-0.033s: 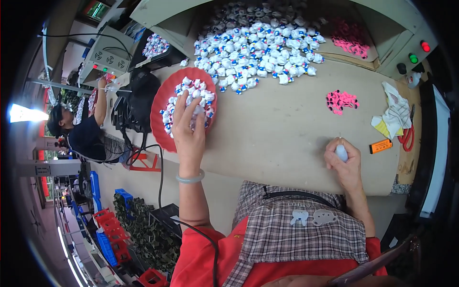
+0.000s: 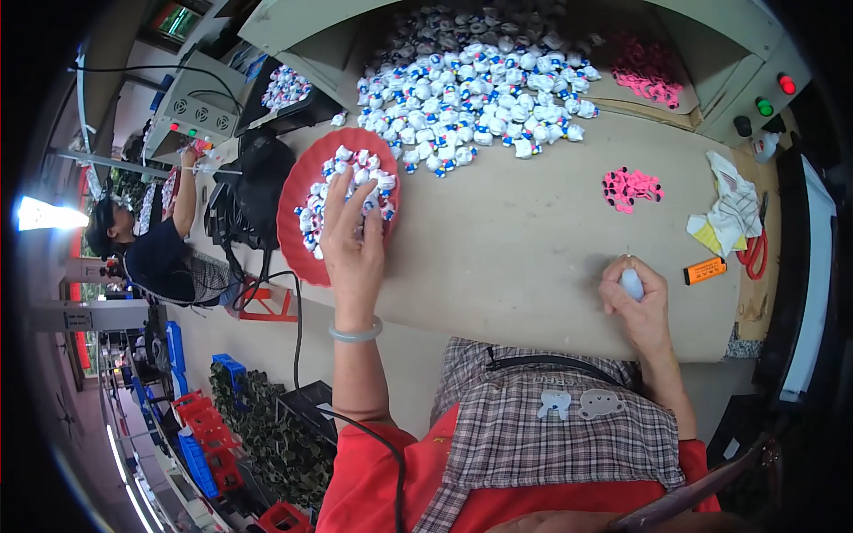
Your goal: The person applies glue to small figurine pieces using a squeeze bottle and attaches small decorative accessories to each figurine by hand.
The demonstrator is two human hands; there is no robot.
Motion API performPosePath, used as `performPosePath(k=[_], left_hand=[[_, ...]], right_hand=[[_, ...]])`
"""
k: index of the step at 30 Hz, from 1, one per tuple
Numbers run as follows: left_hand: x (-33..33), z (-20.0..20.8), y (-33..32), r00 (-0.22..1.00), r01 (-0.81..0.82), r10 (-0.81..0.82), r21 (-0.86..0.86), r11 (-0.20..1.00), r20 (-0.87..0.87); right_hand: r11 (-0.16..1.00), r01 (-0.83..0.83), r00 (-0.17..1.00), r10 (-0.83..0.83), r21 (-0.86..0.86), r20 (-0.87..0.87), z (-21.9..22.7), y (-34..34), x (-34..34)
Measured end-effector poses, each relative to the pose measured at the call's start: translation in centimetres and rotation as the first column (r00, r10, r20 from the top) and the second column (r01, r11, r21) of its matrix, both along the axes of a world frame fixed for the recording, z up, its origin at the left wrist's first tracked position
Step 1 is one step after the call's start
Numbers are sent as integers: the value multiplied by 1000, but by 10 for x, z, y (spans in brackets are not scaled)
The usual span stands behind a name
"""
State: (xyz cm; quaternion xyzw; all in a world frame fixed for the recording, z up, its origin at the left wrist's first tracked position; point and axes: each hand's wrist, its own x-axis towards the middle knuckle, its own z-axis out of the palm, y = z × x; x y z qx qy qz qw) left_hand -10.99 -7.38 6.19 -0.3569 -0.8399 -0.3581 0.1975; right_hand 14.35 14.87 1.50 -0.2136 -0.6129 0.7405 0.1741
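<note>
My left hand (image 2: 354, 235) reaches over a red scalloped bowl (image 2: 293, 191) at the left of the table. Its fingers are spread among small white figures (image 2: 382, 178) with blue and red spots that fill the bowl. Whether a fingertip touches one of them is hard to tell. At the right, close to the table's near edge, my right hand (image 2: 641, 298) is closed around a small pale bottle (image 2: 632, 284), its thin tip pointing up and away from me. Beyond this hand lies a small heap of pink pieces with dark ends (image 2: 631, 188).
A large pile of white figures (image 2: 471, 98) spreads out from under a beige cabinet (image 2: 737, 67), with more pink pieces (image 2: 649, 80) inside. On the right lie an orange box (image 2: 705, 271), a cloth (image 2: 733, 204) and red-handled scissors (image 2: 755, 256). Another person (image 2: 160, 258) works at far left.
</note>
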Motion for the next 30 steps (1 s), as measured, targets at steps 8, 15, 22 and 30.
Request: performPosePath(k=[8, 15, 22, 30], left_hand=[[-5, -31, 82, 966, 221, -237, -150, 964, -102], [-4, -41, 96, 971, 173, -214, -300, 938, -108], [47, -35, 82, 748, 376, -426, 205, 904, 509], [90, -31, 78, 124, 208, -670, 641, 739, 732]], right_hand=[[999, -21, 1000, 20, 25, 13, 0, -1, -1], [1000, -14, 1000, 14, 11, 22, -2, 1, 2], [988, -46, 993, 30, -145, -111, 3, 6, 3], [998, -8, 991, 16, 64, -130, 5, 18, 7]])
